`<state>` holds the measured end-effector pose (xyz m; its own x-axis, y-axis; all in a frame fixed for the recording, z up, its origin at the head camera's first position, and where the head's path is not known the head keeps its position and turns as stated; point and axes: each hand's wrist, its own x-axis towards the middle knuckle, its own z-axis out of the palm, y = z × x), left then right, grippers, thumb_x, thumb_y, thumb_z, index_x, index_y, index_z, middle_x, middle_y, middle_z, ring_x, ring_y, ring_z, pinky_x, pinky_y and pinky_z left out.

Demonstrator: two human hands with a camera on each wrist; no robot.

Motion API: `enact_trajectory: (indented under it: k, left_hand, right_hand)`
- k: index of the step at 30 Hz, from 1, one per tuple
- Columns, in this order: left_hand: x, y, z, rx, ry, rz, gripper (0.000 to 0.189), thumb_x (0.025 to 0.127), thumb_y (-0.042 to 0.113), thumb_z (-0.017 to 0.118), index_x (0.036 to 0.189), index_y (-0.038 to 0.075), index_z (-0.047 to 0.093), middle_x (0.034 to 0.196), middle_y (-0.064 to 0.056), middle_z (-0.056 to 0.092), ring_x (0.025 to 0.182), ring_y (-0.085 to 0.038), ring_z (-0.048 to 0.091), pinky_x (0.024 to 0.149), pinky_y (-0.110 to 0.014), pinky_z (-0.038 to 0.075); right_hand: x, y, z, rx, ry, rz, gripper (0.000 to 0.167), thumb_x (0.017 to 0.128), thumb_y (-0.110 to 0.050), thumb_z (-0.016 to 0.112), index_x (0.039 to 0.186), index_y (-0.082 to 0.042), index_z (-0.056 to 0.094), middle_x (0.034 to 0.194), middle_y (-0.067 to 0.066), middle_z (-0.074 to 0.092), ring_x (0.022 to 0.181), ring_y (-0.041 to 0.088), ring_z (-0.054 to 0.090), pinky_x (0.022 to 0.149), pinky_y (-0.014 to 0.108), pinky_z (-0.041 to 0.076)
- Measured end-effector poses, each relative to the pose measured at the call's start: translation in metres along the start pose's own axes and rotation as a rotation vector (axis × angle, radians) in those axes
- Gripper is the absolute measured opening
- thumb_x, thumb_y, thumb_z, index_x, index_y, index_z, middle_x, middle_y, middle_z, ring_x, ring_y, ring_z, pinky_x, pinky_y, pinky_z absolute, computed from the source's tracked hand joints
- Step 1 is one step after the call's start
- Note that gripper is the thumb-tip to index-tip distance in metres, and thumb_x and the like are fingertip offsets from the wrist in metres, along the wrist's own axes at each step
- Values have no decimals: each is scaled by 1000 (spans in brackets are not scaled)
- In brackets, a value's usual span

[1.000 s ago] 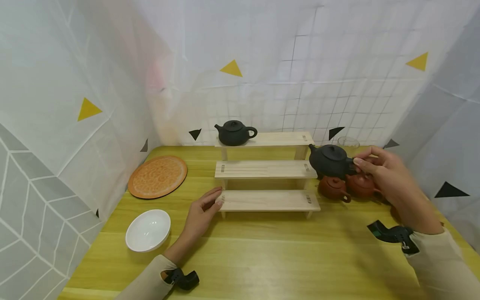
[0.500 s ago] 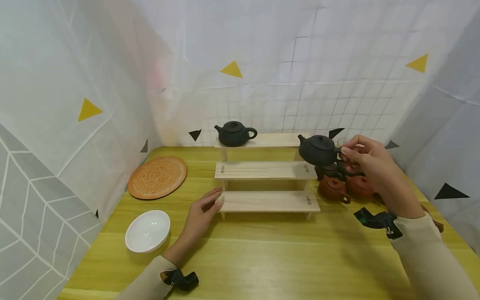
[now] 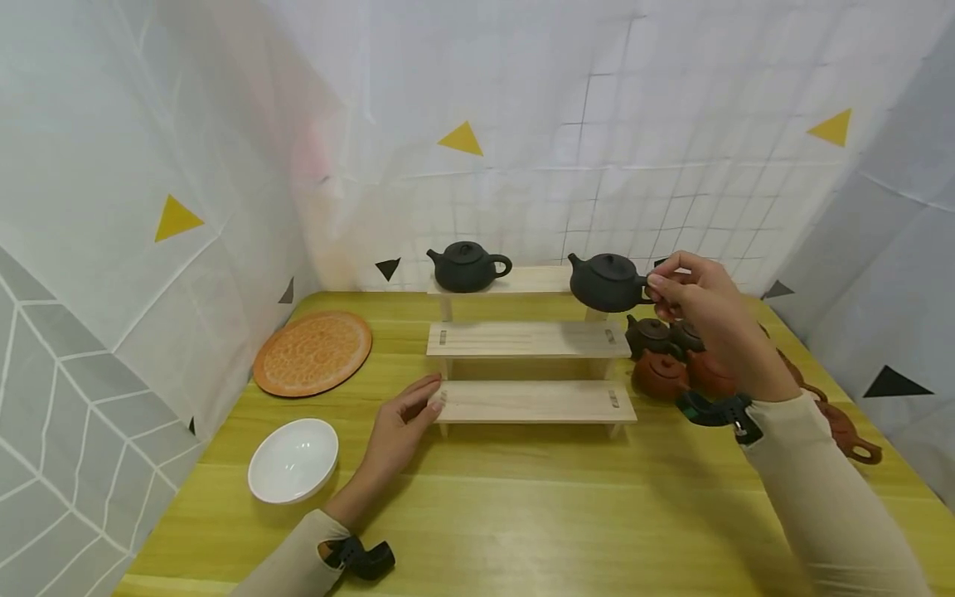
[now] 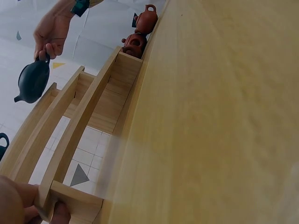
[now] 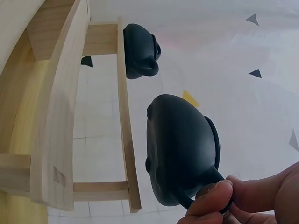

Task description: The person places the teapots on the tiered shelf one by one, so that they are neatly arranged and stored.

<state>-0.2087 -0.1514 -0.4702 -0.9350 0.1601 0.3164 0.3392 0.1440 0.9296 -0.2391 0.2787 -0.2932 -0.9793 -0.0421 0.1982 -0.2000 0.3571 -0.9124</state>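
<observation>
My right hand (image 3: 697, 303) pinches the handle of a black teapot (image 3: 608, 283) and holds it up by the right end of the top tier. In the right wrist view a gap shows between that teapot's base (image 5: 156, 154) and the top board (image 5: 125, 116). A second black teapot (image 3: 464, 267) stands on the top tier's left end, spout to the left. With fingers and thumb round its lowest tier's left end, my left hand (image 3: 399, 423) grips the three-tier wooden shelf (image 3: 530, 400). The middle and bottom boards are bare.
Right of the shelf cluster red teapots (image 3: 660, 376) and dark brown teapots (image 3: 647, 333), partly behind my right arm. Another reddish-brown teapot (image 3: 843, 431) lies nearer the right edge. A round orange mat (image 3: 313, 352) and white bowl (image 3: 293, 460) are at left.
My right hand has carried the black teapot left and upward, from above the other teapots to the top tier's right end. The left hand has stayed on the shelf.
</observation>
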Motion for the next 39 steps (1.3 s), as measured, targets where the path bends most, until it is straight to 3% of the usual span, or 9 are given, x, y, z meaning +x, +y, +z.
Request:
enact_trajectory:
  k: [14, 25, 39]
  left_hand:
    - [-1, 0, 1, 6, -5, 9, 38, 100, 7, 72, 136, -2, 67, 146, -10, 60, 136, -24, 53, 104, -29, 47]
    - [-1, 1, 1, -5, -3, 0, 37, 100, 6, 71, 136, -3, 67, 146, -10, 60, 136, -25, 53, 107, -44, 46]
    - [-1, -1, 0, -10, -10, 15, 38, 100, 7, 71, 136, -4, 66, 147, -11, 59, 136, -26, 53, 107, -45, 46]
  right_hand:
    - [28, -9, 22, 17, -30, -14, 23, 109, -16, 57, 116, 6, 56, 93, 17, 61, 69, 22, 56, 65, 30, 53]
    - [46, -11, 34, 46, -53, -16, 14, 109, -10, 55, 112, 4, 55, 91, 16, 59, 69, 21, 54, 62, 30, 52]
    - [64, -11, 51, 32, -77, 21, 15, 110, -11, 55, 114, 2, 54, 96, 17, 57, 71, 22, 52, 66, 32, 54]
